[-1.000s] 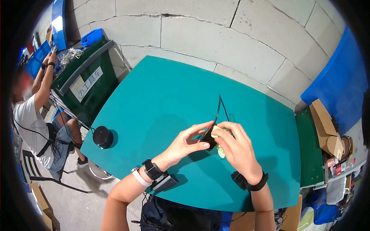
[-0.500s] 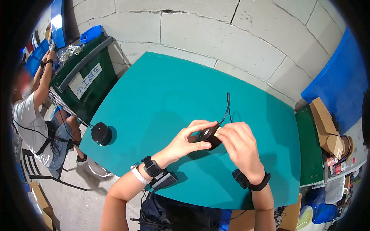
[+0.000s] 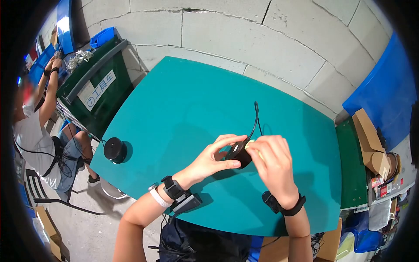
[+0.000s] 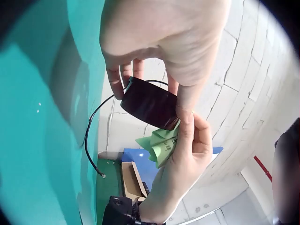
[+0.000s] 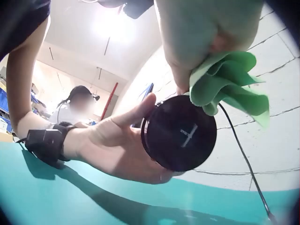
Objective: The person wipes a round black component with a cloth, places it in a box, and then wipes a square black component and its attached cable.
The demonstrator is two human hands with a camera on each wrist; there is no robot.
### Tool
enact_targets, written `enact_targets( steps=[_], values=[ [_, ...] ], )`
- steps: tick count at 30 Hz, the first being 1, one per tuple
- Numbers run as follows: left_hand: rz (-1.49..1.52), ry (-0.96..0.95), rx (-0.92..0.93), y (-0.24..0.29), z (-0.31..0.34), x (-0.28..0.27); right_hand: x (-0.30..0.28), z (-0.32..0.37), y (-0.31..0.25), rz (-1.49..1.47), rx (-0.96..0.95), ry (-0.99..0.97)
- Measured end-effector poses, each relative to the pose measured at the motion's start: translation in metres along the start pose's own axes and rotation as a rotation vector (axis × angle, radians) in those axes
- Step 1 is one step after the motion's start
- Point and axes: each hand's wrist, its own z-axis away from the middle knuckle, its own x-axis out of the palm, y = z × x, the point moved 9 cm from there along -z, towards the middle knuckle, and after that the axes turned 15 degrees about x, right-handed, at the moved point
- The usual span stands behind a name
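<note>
We grip the round black device [image 3: 240, 157] in our left hand [image 3: 205, 163], above the green table's [image 3: 192, 100] middle; our right hand [image 3: 275, 168] pinches a green cloth [image 5: 227, 86] at its edge. Wiping looks unfinished; how much remains, we cannot tell.

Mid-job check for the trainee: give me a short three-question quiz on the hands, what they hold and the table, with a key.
1. Multiple choice: what does the right hand pinch?
A) a green cloth
B) a screwdriver
C) a white cup

2. True or false: a black cylinder stands on the table, apart from both hands.

3. Fill in the missing word: the left hand grips a round device whose colour is ____.

Key: 1 A; 2 true; 3 black
</note>
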Motion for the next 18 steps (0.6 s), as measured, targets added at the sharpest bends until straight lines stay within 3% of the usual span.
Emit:
enact_targets(
  steps=[6,7,9,18],
  values=[
    [0.122,0.005,0.02,0.0,-0.001,0.005,-0.001,0.003,0.002,-0.038,0.075,0.045],
    [0.118,0.002,0.023,0.003,-0.002,0.005,0.0,0.003,-0.005,-0.005,0.032,0.03],
    [0.265,0.126,-0.189,-0.008,0.005,0.0,0.004,0.003,-0.012,0.028,-0.013,0.014],
    [0.444,0.201,-0.135,-0.014,0.006,0.001,0.022,0.02,-0.033,0.186,-0.244,-0.091]
  ],
)
